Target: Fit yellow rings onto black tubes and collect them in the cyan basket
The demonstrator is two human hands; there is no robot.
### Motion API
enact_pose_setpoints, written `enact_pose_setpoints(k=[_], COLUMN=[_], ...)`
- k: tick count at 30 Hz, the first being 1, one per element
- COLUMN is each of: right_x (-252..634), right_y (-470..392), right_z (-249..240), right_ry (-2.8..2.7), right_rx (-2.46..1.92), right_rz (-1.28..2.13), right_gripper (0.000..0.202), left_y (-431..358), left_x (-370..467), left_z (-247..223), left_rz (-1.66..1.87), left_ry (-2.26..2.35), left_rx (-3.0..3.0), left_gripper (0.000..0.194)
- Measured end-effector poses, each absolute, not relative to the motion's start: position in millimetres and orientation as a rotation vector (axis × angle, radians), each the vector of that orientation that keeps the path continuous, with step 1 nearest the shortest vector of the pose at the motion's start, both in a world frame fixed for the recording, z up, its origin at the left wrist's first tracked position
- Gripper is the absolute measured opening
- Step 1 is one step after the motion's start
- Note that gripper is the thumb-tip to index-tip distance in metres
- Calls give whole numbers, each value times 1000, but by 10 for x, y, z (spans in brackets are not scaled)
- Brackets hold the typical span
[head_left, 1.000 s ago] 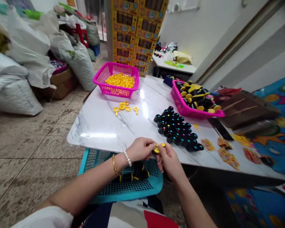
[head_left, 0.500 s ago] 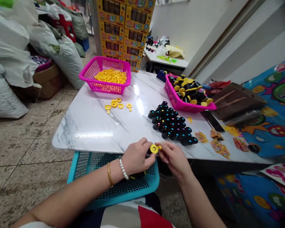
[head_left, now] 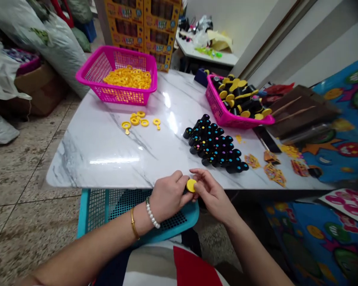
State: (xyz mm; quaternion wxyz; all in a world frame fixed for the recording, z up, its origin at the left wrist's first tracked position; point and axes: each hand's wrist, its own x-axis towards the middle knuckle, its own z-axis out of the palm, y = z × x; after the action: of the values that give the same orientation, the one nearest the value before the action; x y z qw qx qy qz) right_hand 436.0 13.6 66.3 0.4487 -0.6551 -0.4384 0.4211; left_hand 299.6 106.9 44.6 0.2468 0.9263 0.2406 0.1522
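Observation:
My left hand is closed around a small black container, mostly hidden behind the fingers. A round yellow flip lid sits on its end and faces me, its disc solid with no hole showing. My right hand meets it from the right, thumb at the disc's edge and fingers curled behind. Just beyond my hands, a block of black containers with coloured dots on their ends covers part of the table. Several loose yellow ring lids lie farther left.
A pink basket of yellow lids stands at the back left of the marble-patterned table. Another pink basket holds black containers with yellow lids. Below the front edge is a teal basket. A phone and stickers lie right.
The lid showed a ring with a small tab out to the right; now a solid yellow disc faces me. My right thumb has moved onto its edge. The camera view has shifted.

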Motion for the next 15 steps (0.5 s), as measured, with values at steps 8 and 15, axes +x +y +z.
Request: enact_pose_setpoints(k=[8, 15], right_x=[4355, 4280], right_y=[125, 91], right_z=[755, 669], right_ry=[-1554, -1540], right_rx=[-1818, -1826], right_rz=[577, 430], right_gripper=[29, 29], left_y=[1185, 1085], left_x=[3006, 2969], left_z=[434, 469], left_rz=[377, 400], left_ry=[656, 659], left_rx=[2400, 2430], left_gripper=[21, 23])
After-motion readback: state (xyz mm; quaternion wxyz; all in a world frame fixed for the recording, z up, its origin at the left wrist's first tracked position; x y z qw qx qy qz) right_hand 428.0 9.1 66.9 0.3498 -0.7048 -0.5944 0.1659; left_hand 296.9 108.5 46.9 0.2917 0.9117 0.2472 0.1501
